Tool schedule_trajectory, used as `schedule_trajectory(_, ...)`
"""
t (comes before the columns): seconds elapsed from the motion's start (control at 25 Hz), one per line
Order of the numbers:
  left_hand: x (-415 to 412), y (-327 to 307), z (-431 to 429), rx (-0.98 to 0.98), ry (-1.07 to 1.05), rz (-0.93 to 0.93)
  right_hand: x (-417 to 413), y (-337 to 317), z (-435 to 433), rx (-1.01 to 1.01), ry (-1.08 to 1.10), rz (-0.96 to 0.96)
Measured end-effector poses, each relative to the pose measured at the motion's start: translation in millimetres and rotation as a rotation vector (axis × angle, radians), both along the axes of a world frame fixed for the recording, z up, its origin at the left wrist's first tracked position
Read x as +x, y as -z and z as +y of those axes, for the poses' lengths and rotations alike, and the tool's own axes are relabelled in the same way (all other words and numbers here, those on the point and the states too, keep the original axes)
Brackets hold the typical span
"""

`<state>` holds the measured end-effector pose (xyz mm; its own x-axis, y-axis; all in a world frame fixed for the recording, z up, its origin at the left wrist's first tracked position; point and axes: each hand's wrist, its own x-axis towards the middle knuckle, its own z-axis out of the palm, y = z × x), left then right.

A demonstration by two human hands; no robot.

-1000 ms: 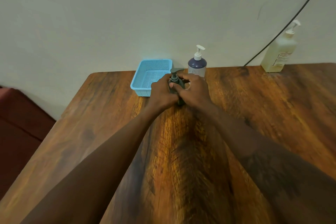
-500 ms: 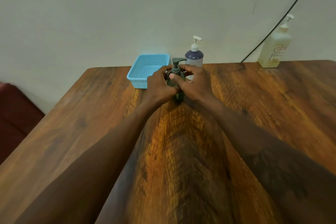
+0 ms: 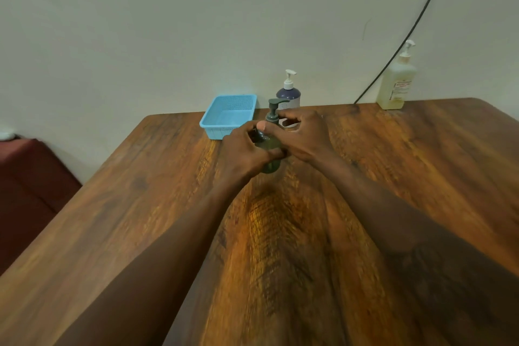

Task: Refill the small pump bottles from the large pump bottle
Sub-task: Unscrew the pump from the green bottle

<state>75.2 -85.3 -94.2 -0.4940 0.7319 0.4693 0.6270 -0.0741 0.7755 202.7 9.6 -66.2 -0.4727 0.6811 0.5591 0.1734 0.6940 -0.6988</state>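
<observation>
Glossy wood-grain table [image 3: 393, 163]; left hand [image 3: 241, 149] grip wraps round dark green bottle [image 3: 268, 145], right hand [image 3: 304, 135] pinches its neck.

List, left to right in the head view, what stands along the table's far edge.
Blue basket → purple bottle → large pale bottle. The green bottle, gripped by the left hand and right hand, overlaps these; omitted.

Green bottle [image 3: 269, 144] upright, centre; purple bottle [image 3: 288, 94] behind; large bottle [image 3: 396, 84] far right.
</observation>
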Motion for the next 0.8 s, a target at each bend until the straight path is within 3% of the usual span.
schedule_trajectory(0.24,21.3,-10.1,-10.3,-0.126,0.058,-0.043,24.7,-17.9,-8.5,0.11,0.007,-0.062)
schedule_trajectory(0.4,14.6,-16.5,-13.5,-0.251,0.26,-0.127,45.6,-28.0,-7.4,-0.045,-0.219,-0.162)
schedule_trajectory(0.52,20.6,-19.8,-20.5,-0.235,0.196,-0.089,55.1,-36.9,-11.9,-0.159,-0.258,-0.219)
schedule_trajectory(0.72,41.4,-21.9,-33.3,-0.15,0.087,0.008,56.7,-42.5,-37.0,-0.059,-0.048,-0.136)
schedule_trajectory(0.8,42.7,-23.9,-41.8,-0.159,0.085,-0.009,59.2,-45.9,-44.7,-0.103,-0.095,-0.109)
